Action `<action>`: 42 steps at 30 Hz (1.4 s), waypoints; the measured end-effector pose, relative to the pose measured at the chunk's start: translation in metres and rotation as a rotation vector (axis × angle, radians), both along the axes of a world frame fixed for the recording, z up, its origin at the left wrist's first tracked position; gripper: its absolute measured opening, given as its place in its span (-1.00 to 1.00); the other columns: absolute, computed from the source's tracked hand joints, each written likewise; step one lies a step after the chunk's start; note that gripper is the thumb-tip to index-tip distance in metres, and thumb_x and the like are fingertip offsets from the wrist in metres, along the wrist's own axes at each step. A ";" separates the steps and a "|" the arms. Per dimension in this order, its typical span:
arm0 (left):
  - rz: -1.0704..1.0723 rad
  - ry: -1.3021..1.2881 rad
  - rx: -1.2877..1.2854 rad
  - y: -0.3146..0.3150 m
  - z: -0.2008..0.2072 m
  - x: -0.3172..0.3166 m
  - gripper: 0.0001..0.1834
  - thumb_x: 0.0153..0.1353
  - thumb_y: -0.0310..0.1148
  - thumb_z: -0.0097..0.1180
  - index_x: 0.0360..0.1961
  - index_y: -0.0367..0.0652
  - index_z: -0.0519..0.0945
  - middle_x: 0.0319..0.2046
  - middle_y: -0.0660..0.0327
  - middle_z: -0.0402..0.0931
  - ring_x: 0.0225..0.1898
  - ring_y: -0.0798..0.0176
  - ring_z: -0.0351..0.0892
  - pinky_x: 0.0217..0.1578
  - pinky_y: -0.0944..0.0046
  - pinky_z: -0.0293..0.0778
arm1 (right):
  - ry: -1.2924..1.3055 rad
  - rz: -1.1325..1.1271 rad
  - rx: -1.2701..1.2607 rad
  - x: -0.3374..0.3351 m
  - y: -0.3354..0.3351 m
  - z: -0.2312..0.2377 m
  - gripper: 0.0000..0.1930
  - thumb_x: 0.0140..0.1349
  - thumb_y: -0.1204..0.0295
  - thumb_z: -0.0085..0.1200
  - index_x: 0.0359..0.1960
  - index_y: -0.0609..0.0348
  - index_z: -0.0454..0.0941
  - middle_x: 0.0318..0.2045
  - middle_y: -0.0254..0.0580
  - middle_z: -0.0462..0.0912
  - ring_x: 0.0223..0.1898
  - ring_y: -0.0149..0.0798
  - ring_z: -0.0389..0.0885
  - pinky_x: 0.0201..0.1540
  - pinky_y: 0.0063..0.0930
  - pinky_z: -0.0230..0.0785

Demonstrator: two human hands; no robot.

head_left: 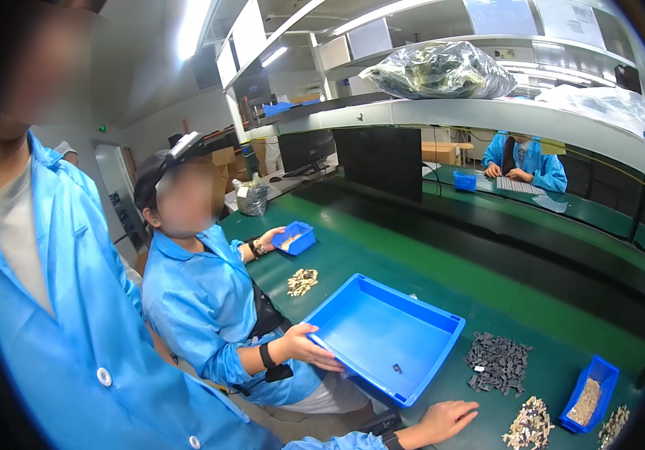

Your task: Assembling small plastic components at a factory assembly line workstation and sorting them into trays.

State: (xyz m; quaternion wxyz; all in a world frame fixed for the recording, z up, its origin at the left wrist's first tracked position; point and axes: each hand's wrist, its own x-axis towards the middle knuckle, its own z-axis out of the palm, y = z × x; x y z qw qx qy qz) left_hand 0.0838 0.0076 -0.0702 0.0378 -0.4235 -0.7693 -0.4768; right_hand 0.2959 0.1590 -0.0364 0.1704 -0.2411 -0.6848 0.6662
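Note:
My left hand (442, 422) rests low on the green tabletop with its fingers stretched out, open and holding nothing. Just ahead of it is a large shallow blue tray (412, 307) with a small dark piece (397, 369) inside. A seated co-worker's hand (311, 349) grips that tray's left edge. To the right of my hand are a heap of dark grey plastic parts (498, 364) and a pile of small beige and dark pieces (530, 424). My right hand is out of view.
The co-worker's other hand holds a small blue bin (296, 244) beside another beige pile (303, 282). A blue bin of beige bits (585, 401) stands at right. Another person in a blue coat (60, 300) stands close at left. A shelf (412, 112) carrying bagged goods spans overhead.

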 end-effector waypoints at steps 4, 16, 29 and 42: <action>0.008 0.144 0.040 0.004 0.002 0.001 -0.82 0.13 -0.38 0.07 -0.25 -0.19 0.56 -0.52 0.21 0.51 -0.53 0.16 0.47 -0.50 0.25 0.41 | -0.006 -0.130 0.373 -0.004 -0.002 -0.023 -0.88 0.19 0.53 -0.10 -0.40 0.23 0.51 -0.70 -0.38 0.40 -0.65 -0.54 0.29 -0.60 -0.65 0.16; 0.014 0.008 0.046 0.004 -0.001 0.001 -0.80 0.11 -0.39 0.05 -0.23 -0.20 0.53 -0.42 0.11 0.54 -0.43 0.02 0.53 -0.42 0.16 0.46 | -0.030 -0.162 0.428 -0.011 -0.003 -0.017 -0.89 0.15 0.51 0.01 -0.32 0.28 0.50 -0.54 -0.22 0.54 -0.49 -0.43 0.42 -0.38 -0.51 0.32; 0.004 -0.004 -0.015 0.002 0.004 -0.001 -0.80 0.10 -0.40 0.06 -0.24 -0.19 0.53 -0.45 0.11 0.52 -0.45 0.03 0.52 -0.45 0.16 0.44 | -0.026 -0.222 0.480 -0.012 -0.004 -0.018 -0.86 0.10 0.54 -0.13 -0.39 0.26 0.50 -0.63 -0.24 0.45 -0.57 -0.39 0.36 -0.48 -0.49 0.25; -0.048 -0.013 0.014 0.001 0.006 0.004 -0.81 0.10 -0.40 0.07 -0.24 -0.19 0.53 -0.45 0.12 0.52 -0.43 0.03 0.53 -0.43 0.16 0.45 | -0.045 -0.314 0.346 -0.006 -0.015 -0.018 -0.84 0.16 0.50 -0.15 -0.48 0.28 0.48 -0.71 -0.33 0.36 -0.65 -0.44 0.27 -0.60 -0.49 0.12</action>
